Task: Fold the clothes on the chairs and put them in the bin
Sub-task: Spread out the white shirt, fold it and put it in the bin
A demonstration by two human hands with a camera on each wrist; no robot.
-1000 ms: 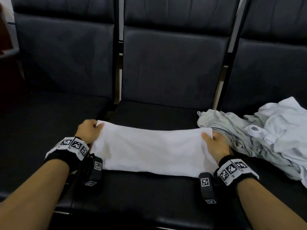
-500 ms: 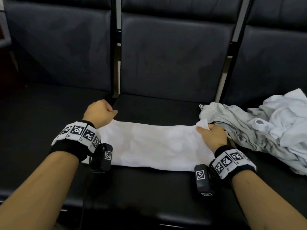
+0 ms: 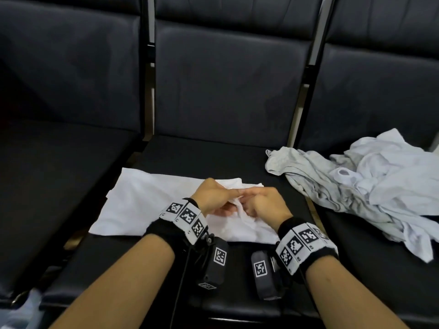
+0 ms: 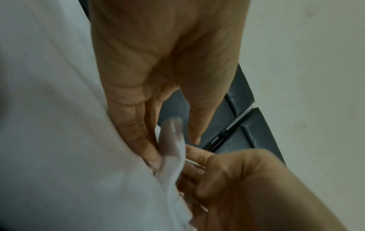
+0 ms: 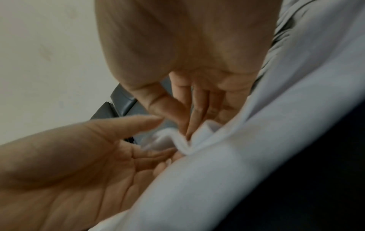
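1. A row of three dark padded chairs (image 3: pixel 223 96) fills the head view; their seats run side by side, with metal frame posts between the backs.
2. A heap of unfolded clothes (image 3: pixel 370 184), pale grey and pale blue-white, lies crumpled on the right seat; its grey edge spills over onto the far right part of the middle seat, near the hands but apart from them.
3. A white garment (image 3: pixel 142 205) lies flat on the middle seat; its left part is spread smooth toward the left seat's edge; its right end is doubled back on itself, so the raised fold sits right where both hands meet, at the garment's right half.
4. The left hand (image 3: pixel 211 198) is over that fold, fingers bent, with the cloth's edge pinched between thumb and fingertips; in the left wrist view the left hand (image 4: pixel 158 75) has a narrow ridge of white cloth standing up beside its fingertips.
5. The right hand (image 3: pixel 266 205) is just beside the left, touching it at the fingertips; its fingers are curled round the same edge of cloth; the right wrist view shows the right hand (image 5: pixel 189 62) with thumb and fingers closed on a small white fold, though blur hides the exact contact.
6. Both wrists carry black bands with square black-and-white markers.
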